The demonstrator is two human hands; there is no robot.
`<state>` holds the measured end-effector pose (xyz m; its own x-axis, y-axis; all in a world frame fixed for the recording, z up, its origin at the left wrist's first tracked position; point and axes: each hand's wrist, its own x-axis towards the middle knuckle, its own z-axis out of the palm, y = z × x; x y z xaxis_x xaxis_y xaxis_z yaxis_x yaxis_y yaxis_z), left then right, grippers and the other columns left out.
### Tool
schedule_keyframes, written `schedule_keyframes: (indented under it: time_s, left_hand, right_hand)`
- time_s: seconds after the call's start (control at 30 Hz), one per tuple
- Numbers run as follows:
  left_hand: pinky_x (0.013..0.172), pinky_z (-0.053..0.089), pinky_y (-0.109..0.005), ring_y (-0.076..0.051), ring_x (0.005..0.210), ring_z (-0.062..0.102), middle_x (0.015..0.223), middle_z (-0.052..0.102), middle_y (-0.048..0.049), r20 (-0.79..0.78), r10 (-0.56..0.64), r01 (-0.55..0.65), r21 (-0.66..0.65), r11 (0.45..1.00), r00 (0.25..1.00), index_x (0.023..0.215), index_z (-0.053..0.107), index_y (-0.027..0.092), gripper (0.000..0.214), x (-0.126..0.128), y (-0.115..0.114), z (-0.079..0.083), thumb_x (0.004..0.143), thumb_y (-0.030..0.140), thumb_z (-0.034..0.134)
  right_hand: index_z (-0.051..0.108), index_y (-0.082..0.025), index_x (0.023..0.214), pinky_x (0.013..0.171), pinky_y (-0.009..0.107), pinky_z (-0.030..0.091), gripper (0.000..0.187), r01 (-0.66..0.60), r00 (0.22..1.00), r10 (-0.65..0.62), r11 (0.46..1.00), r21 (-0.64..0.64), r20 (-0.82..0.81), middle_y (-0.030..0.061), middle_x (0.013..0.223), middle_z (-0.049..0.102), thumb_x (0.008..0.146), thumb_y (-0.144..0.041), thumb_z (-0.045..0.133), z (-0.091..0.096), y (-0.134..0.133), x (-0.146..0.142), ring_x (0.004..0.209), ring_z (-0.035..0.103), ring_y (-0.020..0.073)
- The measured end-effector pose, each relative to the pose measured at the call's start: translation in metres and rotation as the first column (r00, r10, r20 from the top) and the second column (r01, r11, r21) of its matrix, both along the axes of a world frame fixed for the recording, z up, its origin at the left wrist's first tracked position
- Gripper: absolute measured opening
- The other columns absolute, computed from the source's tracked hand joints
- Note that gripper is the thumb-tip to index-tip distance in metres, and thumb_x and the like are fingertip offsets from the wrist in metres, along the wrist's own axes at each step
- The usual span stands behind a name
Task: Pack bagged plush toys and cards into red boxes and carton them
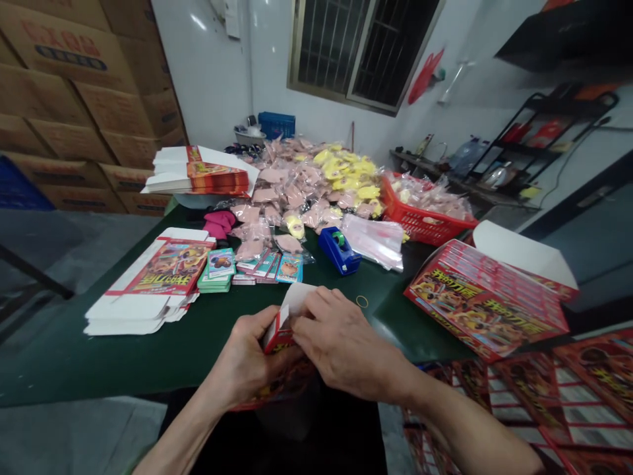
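Observation:
Just in front of the table's near edge, a red printed cardboard box is in both my hands, its white flap standing up at the top end. My left hand is closed around the box's left side, thumb along the edge. The fingers of my right hand curl over the box's upper end at the flap, covering the opening; what lies inside is hidden. Beyond the hands lie stacks of picture cards and a blue tape dispenser. A rubber band rests right of my right hand.
Flattened printed boxes lie at left, more behind. Bagged pink and yellow pieces heap at the back, beside a red basket. Clear bags lie centrally. A full display carton stands right; packed boxes sit below.

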<state>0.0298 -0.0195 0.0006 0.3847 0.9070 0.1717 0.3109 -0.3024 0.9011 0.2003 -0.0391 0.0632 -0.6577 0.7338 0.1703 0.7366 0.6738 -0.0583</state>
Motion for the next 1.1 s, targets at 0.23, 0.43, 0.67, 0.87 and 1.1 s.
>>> schedule_keyframes:
  time_s: [0.23,0.43,0.67,0.87,1.1]
  left_hand:
    - [0.047,0.042,-0.018,-0.01,0.052,0.051,0.06,0.06,0.0023,0.084,0.063,-0.077,0.166,0.983,0.994,0.075,0.064,0.015,0.013,-0.008,0.004,0.015,0.069,0.025,0.064]
    - [0.041,0.042,-0.019,-0.01,0.044,0.052,0.055,0.062,0.004,0.207,0.315,-0.359,0.228,0.905,0.926,0.072,0.066,0.017,0.016,-0.032,0.002,0.014,0.065,0.031,0.072]
    - [0.071,0.055,-0.027,-0.017,0.072,0.065,0.08,0.072,0.0,0.335,0.591,-0.67,0.212,0.712,0.734,0.088,0.069,0.019,0.028,-0.071,0.028,-0.038,0.063,0.029,0.076]
    - [0.068,0.055,-0.029,-0.018,0.071,0.064,0.081,0.071,-0.0001,0.322,0.563,-0.629,0.159,0.761,0.762,0.088,0.068,0.019,0.027,-0.074,0.032,-0.049,0.064,0.029,0.075]
    - [0.066,0.055,-0.03,-0.018,0.066,0.063,0.075,0.07,-0.0004,0.3,0.553,-0.617,0.192,0.764,0.778,0.084,0.068,0.019,0.025,-0.074,0.031,-0.051,0.064,0.031,0.075]
  right_hand:
    - [0.052,-0.015,0.118,0.088,0.037,0.041,0.028,0.064,0.955,-0.026,0.991,0.121,-0.295,0.0091,0.104,0.06,0.091,-0.018,0.042,-0.007,-0.002,-0.018,0.098,0.049,0.0216]
    - [0.038,-0.015,0.133,0.095,0.038,0.042,0.044,-0.028,0.834,0.17,0.963,0.267,-0.525,0.0109,0.117,0.06,0.089,-0.019,0.047,-0.006,-0.005,-0.029,0.111,0.052,0.0206]
    - [0.062,-0.017,0.094,0.078,0.031,0.048,0.014,0.415,0.579,-0.14,0.899,0.142,-0.804,0.0051,0.089,0.066,0.085,-0.016,0.051,-0.039,0.046,0.026,0.083,0.061,0.0155]
    - [0.061,-0.015,0.07,0.053,0.024,0.042,0.024,0.527,0.633,-0.465,0.845,-0.097,-0.619,-0.0006,0.057,0.056,0.086,-0.03,0.049,-0.08,0.082,0.069,0.052,0.051,0.0112]
    - [0.066,-0.019,0.103,0.075,0.027,0.045,0.024,0.384,0.846,-0.38,0.921,-0.067,-0.373,0.007,0.101,0.062,0.082,-0.024,0.057,-0.113,0.112,0.018,0.089,0.059,0.0163]
